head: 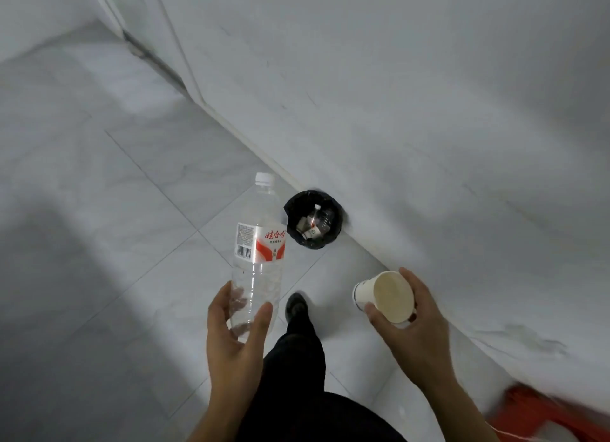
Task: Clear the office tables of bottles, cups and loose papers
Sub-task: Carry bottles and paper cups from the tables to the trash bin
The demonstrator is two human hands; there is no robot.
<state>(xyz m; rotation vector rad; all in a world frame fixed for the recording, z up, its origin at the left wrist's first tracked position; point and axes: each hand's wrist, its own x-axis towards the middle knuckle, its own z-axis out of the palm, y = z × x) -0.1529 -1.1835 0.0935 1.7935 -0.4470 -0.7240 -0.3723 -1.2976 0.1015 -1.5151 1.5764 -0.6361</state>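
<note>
My left hand point(236, 336) grips the lower part of a clear plastic bottle point(259, 243) with a white cap and a red-and-white label, held upright. My right hand point(414, 329) holds a white paper cup point(384, 298) tilted on its side, its empty mouth facing me. Ahead on the floor, against the wall, stands a small black waste bin point(333, 207) lined with a black bag; a bottle and a cup lie inside it. Both hands are nearer to me than the bin.
I stand on a pale tiled floor point(132, 194). A white wall point(429, 111) runs diagonally along the right. My dark trouser leg and shoe point(297, 306) step forward between my hands. Something red point(541, 412) lies blurred at the lower right.
</note>
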